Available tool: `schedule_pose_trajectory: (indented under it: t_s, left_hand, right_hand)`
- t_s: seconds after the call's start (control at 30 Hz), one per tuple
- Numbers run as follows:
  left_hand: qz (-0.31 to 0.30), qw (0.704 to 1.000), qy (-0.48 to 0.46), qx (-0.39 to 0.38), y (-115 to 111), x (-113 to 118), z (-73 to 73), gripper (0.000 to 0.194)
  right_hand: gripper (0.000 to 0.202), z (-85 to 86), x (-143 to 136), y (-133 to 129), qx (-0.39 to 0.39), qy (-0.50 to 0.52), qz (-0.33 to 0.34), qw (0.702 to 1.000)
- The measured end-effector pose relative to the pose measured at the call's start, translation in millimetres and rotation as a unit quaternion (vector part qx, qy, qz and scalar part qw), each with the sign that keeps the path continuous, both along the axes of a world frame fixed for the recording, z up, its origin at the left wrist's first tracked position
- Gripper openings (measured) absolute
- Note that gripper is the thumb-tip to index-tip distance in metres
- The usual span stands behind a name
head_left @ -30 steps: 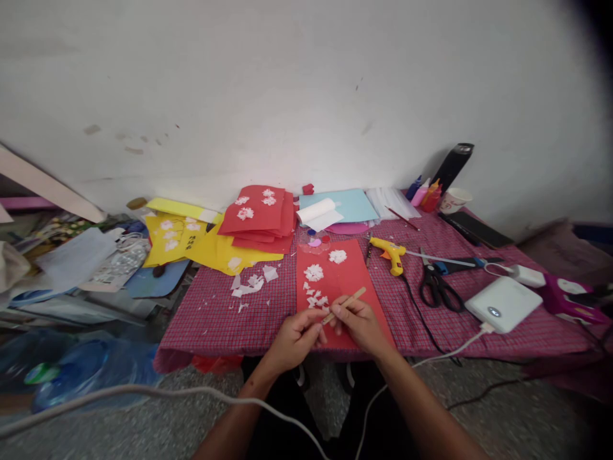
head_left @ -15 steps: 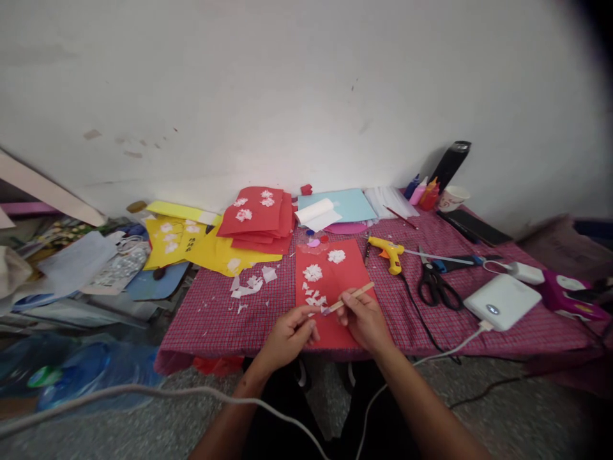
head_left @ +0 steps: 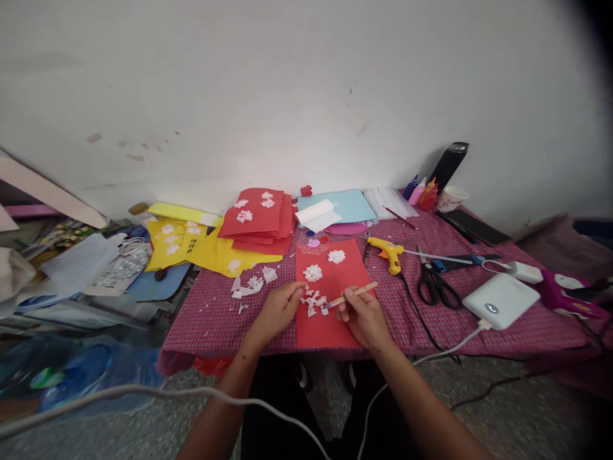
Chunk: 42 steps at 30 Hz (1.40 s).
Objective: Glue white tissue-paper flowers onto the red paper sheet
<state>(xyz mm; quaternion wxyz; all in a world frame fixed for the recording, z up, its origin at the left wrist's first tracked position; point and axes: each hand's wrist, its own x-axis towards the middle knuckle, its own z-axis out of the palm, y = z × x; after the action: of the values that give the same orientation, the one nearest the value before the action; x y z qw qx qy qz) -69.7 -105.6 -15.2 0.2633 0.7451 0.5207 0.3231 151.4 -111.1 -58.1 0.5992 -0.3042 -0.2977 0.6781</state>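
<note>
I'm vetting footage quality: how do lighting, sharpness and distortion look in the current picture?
Head view: wall brightest mid-frame, soft shadow beside the black flask; head view: upper right corner black, flask leaning outward, probably lens stretch; head view: wooden stick in the right hand distinct, blue plastic jug smeared.

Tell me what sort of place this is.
Probably a makeshift craft corner, perhaps in a home or classroom: a yellow glue gun, black-handled scissors and a red sheet bearing white paper flowers share a cloth-covered table.

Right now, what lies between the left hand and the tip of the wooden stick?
In the head view, small white paper pieces on the red sheet lie between them.
</note>
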Motion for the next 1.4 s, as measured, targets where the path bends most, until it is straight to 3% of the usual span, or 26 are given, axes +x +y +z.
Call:
schedule_pose_trajectory:
  t_s: [0.17,0.33,0.43,0.63,0.87,1.07,1.2,1.23,1.3,1.4]
  left_hand:
    - [0.095,0.994,0.010,0.056,4,-29,-10.8,0.027]
    - [0.208,0.968,0.114,0.085,16,-70,-19.1,0.022]
    - [0.186,0.959,0.194,0.091,24,-77,-20.6,0.023]
    - [0.134,0.937,0.314,0.073,34,-66,-17.6,0.018]
    - [0.137,0.929,0.335,0.081,40,-69,-20.4,0.029]
    - [0.187,0.965,0.152,0.103,33,-68,-12.7,0.021]
    - [0.209,0.970,-0.122,0.009,16,-45,-2.3,0.016]
    - [0.191,0.957,-0.214,-0.041,10,-36,-1.5,0.017]
    - [0.166,0.893,-0.392,-0.143,-2,-16,-2.9,0.019]
    - [0.137,0.804,-0.531,-0.230,-18,11,-9.7,0.027]
  right_hand:
    - [0.022,-1.1,0,0,-0.007,-0.006,0.004,1.000]
    - [0.023,-0.2,0,0,-0.008,-0.014,0.010,1.000]
    - [0.023,1.1,0,0,-0.003,-0.023,0.008,1.000]
    - [0.024,0.3,-1,0,-0.007,-0.025,0.010,1.000]
    - [0.024,0.8,0,-1,-0.007,-0.031,0.004,0.999]
    - [0.022,-1.2,-1,-1,-0.006,-0.024,0.007,1.000]
    - [0.020,-2.0,0,-1,0.003,-0.027,0.014,1.000]
    - [0.019,-1.3,1,-2,0.007,-0.028,0.018,0.999]
    - [0.018,1.0,1,-3,0.020,-0.035,0.026,0.999]
    - [0.018,5.2,1,-5,0.042,-0.061,0.034,0.997]
